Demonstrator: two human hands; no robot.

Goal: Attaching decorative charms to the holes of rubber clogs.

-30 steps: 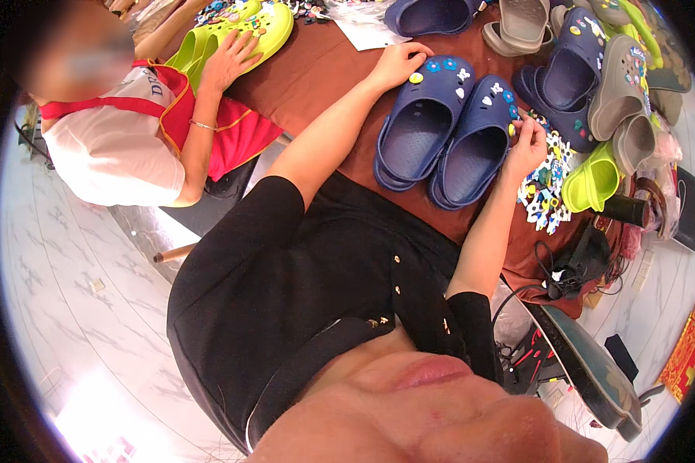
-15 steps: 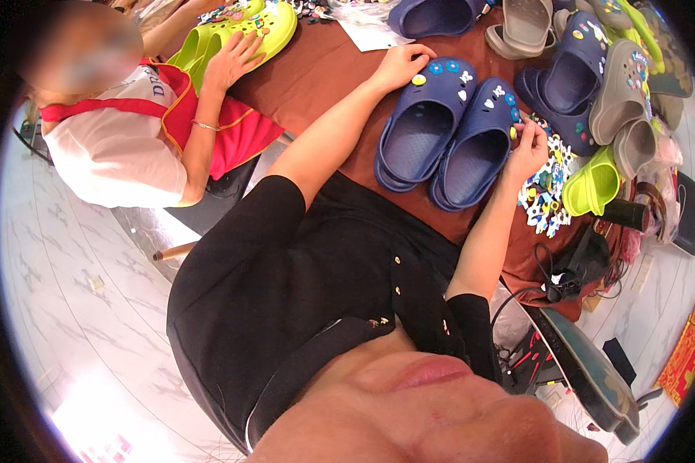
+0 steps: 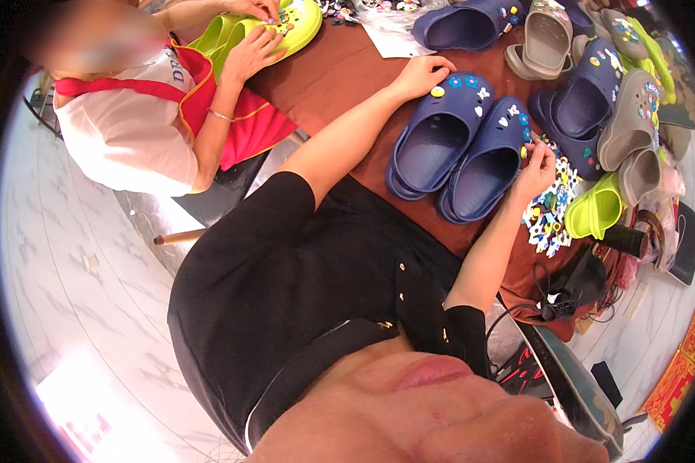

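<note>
left hand [image 3: 418,76] flat on left blue clog [image 3: 438,133], fingers together; right hand [image 3: 534,162] pinching small yellow charm [image 3: 523,152] against right blue clog [image 3: 488,168].

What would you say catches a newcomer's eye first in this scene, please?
Most striking is the pair of navy clogs side by side on the brown table, the left hand at one toe and the right hand beside the other. At top left, a co-worker's hands rest on lime-green clogs; more clogs pile up at right.

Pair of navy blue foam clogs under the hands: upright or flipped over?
Upright. Both navy blue foam clogs sit sole-down on the brown table, their openings facing up. Left hand rests at one toe; right hand touches the other's edge.
</note>
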